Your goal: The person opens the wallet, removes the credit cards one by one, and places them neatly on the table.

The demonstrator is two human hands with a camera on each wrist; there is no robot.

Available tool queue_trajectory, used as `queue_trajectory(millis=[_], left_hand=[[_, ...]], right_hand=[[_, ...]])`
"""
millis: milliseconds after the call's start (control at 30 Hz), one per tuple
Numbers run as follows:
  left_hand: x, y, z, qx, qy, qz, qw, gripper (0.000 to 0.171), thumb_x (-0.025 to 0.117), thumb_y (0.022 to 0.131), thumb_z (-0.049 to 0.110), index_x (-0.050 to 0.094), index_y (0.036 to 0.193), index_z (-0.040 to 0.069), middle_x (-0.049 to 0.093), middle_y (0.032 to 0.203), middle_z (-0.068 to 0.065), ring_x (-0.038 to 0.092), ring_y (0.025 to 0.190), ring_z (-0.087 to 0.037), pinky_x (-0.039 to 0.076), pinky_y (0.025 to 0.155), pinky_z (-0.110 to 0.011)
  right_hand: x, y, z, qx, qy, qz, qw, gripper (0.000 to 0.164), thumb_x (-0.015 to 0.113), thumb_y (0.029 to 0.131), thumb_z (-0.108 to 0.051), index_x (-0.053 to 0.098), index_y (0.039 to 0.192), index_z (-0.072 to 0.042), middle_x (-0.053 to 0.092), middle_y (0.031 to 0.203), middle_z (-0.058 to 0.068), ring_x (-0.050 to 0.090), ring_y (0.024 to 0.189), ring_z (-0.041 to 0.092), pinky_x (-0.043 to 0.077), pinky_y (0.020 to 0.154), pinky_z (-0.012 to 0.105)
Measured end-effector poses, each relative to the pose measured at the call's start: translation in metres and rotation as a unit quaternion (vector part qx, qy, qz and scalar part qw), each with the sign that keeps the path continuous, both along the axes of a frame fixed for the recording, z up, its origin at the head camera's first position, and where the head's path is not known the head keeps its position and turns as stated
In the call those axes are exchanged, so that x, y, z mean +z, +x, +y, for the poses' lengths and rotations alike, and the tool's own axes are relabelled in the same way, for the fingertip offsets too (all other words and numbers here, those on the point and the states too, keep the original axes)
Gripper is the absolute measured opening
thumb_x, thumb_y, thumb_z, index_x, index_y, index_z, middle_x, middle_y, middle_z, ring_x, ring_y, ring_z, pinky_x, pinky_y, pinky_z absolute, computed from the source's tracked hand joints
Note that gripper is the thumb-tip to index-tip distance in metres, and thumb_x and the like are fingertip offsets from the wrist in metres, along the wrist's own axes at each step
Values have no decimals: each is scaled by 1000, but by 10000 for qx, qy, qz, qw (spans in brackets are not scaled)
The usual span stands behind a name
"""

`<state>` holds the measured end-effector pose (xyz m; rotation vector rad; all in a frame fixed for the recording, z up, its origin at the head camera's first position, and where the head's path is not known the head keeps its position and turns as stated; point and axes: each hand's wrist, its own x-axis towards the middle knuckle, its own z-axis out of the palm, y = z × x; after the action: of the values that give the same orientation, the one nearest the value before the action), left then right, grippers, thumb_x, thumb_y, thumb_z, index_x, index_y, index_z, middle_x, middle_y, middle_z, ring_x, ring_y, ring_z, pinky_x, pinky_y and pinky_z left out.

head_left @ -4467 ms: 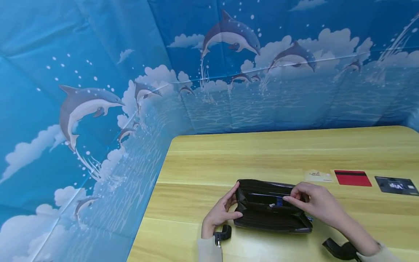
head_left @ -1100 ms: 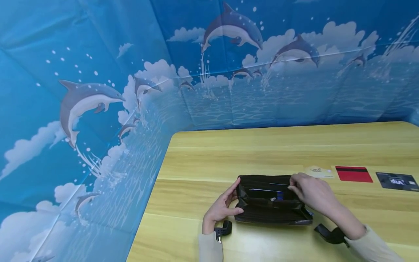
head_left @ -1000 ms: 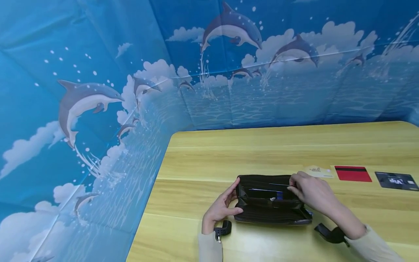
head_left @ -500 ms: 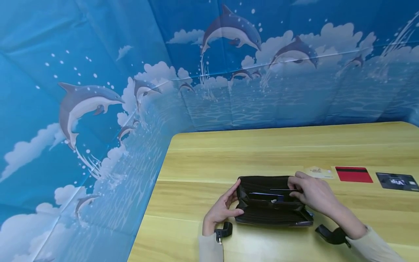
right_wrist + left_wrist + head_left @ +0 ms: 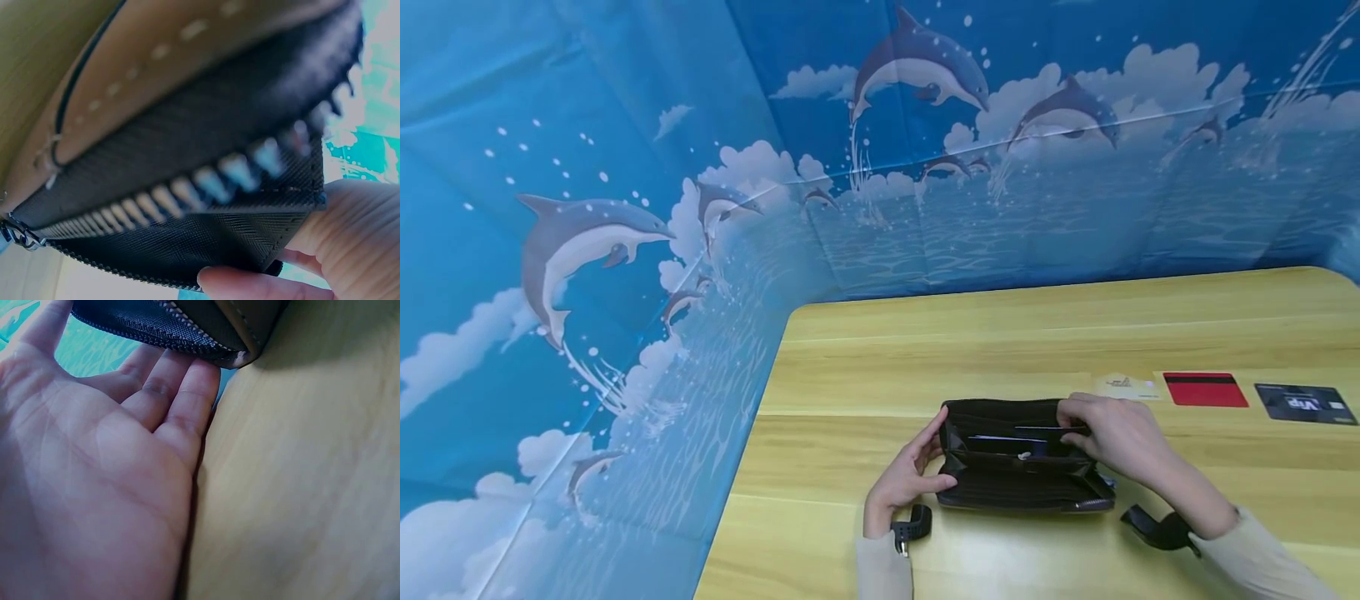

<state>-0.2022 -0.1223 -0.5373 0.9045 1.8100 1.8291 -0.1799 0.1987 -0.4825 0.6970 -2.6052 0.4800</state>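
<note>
A black zip-around wallet lies unzipped on the table, its pleated compartments spread. My left hand holds its left end, thumb on the near side and fingers behind; the left wrist view shows the fingers against the zipped edge. At the back right compartment, my right hand has thumb and fingers at the right end of a thin card, pinching it, most of the card hidden inside. Another card edge shows in the compartment in front. A zip pull sits on the middle divider.
Beyond my right hand, a pale card, a red card with a black stripe and a black VIP card lie in a row on the wooden table. A blue dolphin-print sheet hangs behind and at left.
My right hand has shifted from the middle of the wallet to its back compartment, where a card edge now shows at its fingers. My left hand keeps its hold.
</note>
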Motion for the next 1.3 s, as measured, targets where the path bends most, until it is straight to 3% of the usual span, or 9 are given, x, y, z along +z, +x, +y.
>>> queue_trajectory(millis=[300,733,867,1000,1300], left_hand=[[-2,-1,-2,-16,43,29,10000,88,68,84,-5,14,152,5,15,156,-10,31,133,-31,26,109,-46],[0,0,-4,-116,-56,14,9999,86,67,86,-2,11,152,3,12,156,-12,31,133,-30,25,109,-45],[-14,-4,-4,-99,-27,-13,9999,89,67,84,-7,11,152,7,13,156,-10,33,131,-27,25,109,-45],[-28,-9,-5,-45,37,21,10000,91,68,83,-7,13,153,12,15,156,-8,34,131,-26,27,109,-43],[-35,-9,-6,6,259,103,9996,89,74,84,20,19,153,20,18,156,-4,34,131,-25,29,108,-38]], right_hand=[[1,2,-2,-77,-12,-166,9998,41,88,62,-16,49,70,-27,37,57,-21,26,45,1,17,37,21],[-1,3,-1,-101,-3,-365,9993,39,85,68,-16,47,75,-25,34,59,-18,26,46,1,15,39,21],[1,3,-3,-140,52,-663,9977,27,83,71,-13,58,79,-21,50,64,-15,34,49,2,20,37,22],[5,3,-5,-128,203,-953,9952,18,80,74,-12,70,90,-16,67,83,-4,45,54,3,27,37,23],[9,5,-7,40,421,-902,9950,14,79,74,-10,71,86,-11,62,79,-4,53,57,8,34,40,22]])
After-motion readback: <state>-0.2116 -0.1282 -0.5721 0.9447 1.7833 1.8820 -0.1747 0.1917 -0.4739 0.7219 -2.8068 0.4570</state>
